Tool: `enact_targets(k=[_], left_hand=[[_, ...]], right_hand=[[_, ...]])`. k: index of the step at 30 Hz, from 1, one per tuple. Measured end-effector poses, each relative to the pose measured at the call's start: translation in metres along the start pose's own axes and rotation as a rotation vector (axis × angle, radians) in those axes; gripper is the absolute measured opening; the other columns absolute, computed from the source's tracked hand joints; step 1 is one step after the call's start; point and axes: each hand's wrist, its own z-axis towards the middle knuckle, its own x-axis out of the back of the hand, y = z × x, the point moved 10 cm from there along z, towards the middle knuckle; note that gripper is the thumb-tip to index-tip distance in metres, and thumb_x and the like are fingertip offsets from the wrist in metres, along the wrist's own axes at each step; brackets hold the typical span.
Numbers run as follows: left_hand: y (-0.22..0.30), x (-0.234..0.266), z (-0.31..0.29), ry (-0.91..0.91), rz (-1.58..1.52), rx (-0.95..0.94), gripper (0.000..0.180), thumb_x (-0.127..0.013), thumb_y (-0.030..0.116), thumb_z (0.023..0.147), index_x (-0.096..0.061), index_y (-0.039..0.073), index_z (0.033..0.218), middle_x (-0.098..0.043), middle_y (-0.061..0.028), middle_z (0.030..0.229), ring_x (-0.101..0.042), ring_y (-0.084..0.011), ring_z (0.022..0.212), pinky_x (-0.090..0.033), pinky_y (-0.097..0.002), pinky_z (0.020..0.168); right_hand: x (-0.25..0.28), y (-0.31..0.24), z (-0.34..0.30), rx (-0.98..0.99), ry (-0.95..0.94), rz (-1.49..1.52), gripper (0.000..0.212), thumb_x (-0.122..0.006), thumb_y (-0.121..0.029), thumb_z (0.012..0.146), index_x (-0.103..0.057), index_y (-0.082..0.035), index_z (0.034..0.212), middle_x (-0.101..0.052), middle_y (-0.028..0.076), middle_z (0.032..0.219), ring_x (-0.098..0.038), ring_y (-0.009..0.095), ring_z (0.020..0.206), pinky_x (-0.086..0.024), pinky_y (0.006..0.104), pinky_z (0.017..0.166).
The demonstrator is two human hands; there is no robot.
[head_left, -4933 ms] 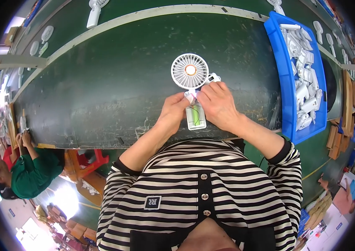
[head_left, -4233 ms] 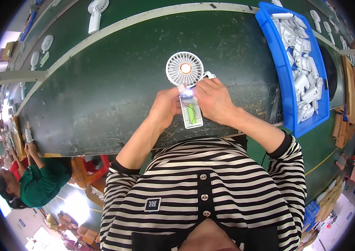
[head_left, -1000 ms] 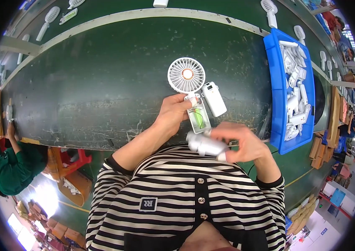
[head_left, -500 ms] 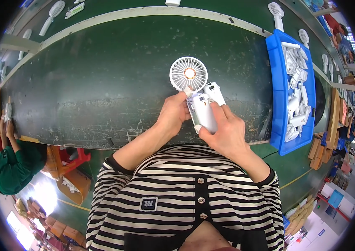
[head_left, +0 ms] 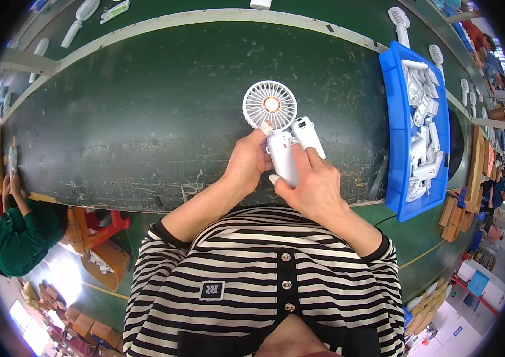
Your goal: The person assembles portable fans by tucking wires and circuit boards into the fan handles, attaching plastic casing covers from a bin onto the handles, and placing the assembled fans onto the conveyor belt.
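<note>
A white handheld fan (head_left: 269,106) with a round slatted head and an orange ring lies in front of me. My left hand (head_left: 245,159) grips it from the left, thumb at the neck just below the head. Over the fan's handle lies a white handle cover (head_left: 283,159), which my right hand (head_left: 314,177) clasps, thumb on its lower end and fingers on its right side. Touching my right fingers, a second white handle shell (head_left: 308,135) with a dark small window rests on the worktable. My fingers hide part of the handle.
A blue bin (head_left: 393,143) full of white plastic parts stands on the right. Beyond a pale rail (head_left: 205,19), several white fans (head_left: 400,25) lie on a green belt (head_left: 175,7). At far left a co-worker in green (head_left: 23,238) handles a white part.
The handle cover now lies flatter and closer along the handle; its inner end no longer shows. My right hand has shifted slightly left. The fans on the belt have moved right.
</note>
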Motion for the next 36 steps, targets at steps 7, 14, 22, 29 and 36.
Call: enact_targets(k=[7, 14, 22, 29, 36], left_hand=[[0.0, -0.001, -0.001, -0.003, 0.009, 0.01, 0.043, -0.045, 0.036, 0.09, -0.05, -0.001, 0.111, -0.058, -0.0124, 0.103, -0.058, -0.0214, 0.091, -0.047, -0.0362, 0.081], [-0.005, 0.003, 0.003, 0.015, -0.012, 0.033, 0.041, -0.048, 0.033, 0.089, -0.052, -0.003, 0.107, -0.059, -0.013, 0.099, -0.059, -0.0216, 0.087, -0.048, -0.0363, 0.078], [-0.008, 0.012, 0.008, 0.118, 0.138, 0.02, 0.023, -0.058, 0.015, 0.083, -0.06, -0.006, 0.093, -0.061, -0.0112, 0.087, -0.061, -0.0183, 0.074, -0.051, -0.0294, 0.064], [-0.006, 0.013, 0.009, 0.122, 0.152, 0.033, 0.022, -0.056, 0.012, 0.082, -0.06, -0.006, 0.093, -0.061, -0.0111, 0.085, -0.061, -0.0181, 0.071, -0.05, -0.029, 0.061], [-0.005, 0.013, 0.008, 0.124, 0.191, 0.035, 0.023, -0.056, 0.013, 0.081, -0.06, -0.006, 0.095, -0.061, -0.011, 0.086, -0.06, -0.018, 0.072, -0.05, -0.0294, 0.06]], right_hand=[[-0.003, -0.001, 0.0, 0.023, -0.011, -0.035, 0.052, -0.068, -0.018, 0.059, -0.051, 0.006, 0.102, -0.053, 0.015, 0.073, -0.058, 0.029, 0.056, -0.048, 0.0384, 0.047], [-0.007, -0.005, 0.001, 0.063, -0.037, -0.093, 0.052, -0.068, -0.018, 0.059, -0.051, 0.008, 0.101, -0.052, 0.014, 0.072, -0.057, 0.028, 0.054, -0.047, 0.0371, 0.045], [-0.003, -0.003, 0.002, 0.08, -0.032, -0.103, 0.054, -0.072, -0.023, 0.059, -0.053, 0.005, 0.101, -0.053, 0.012, 0.079, -0.058, 0.026, 0.063, -0.048, 0.0352, 0.051], [0.002, 0.016, 0.006, 0.027, 0.065, 0.138, 0.05, -0.075, -0.023, 0.061, -0.058, -0.001, 0.103, -0.053, 0.01, 0.091, -0.057, 0.025, 0.074, -0.048, 0.0347, 0.06], [0.001, 0.017, 0.006, 0.028, 0.153, 0.227, 0.044, -0.072, -0.025, 0.063, -0.059, -0.002, 0.099, -0.051, 0.01, 0.095, -0.056, 0.025, 0.078, -0.048, 0.036, 0.061]])
